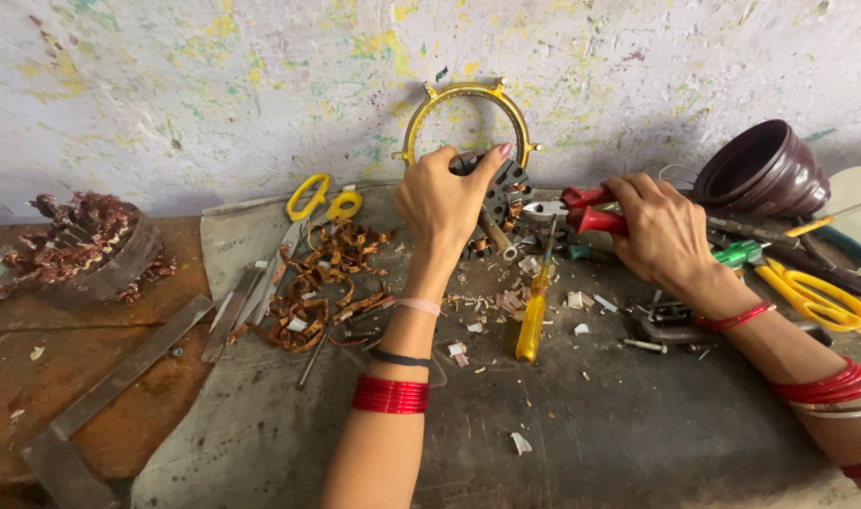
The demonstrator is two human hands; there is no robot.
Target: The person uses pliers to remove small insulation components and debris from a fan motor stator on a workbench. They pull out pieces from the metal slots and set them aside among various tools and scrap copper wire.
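My left hand (447, 196) grips the top of a dark round motor stator (502, 193) that stands on edge on the grey cloth (581, 415). My right hand (659, 226) is shut on red-handled pliers (581, 211), whose jaws point left at the stator's windings. A yellow-handled screwdriver (534, 306) lies just below the stator. Behind it a yellow metal ring (465, 94) leans on the wall. Red bangles circle both my wrists.
Yellow scissors (319, 196) and a heap of stripped copper wire (319, 278) lie to the left, beside flat metal files (129, 368). A wound coil (91, 247) sits far left. At right are a maroon bowl (761, 172), more yellow scissors (812, 294), green-handled tools.
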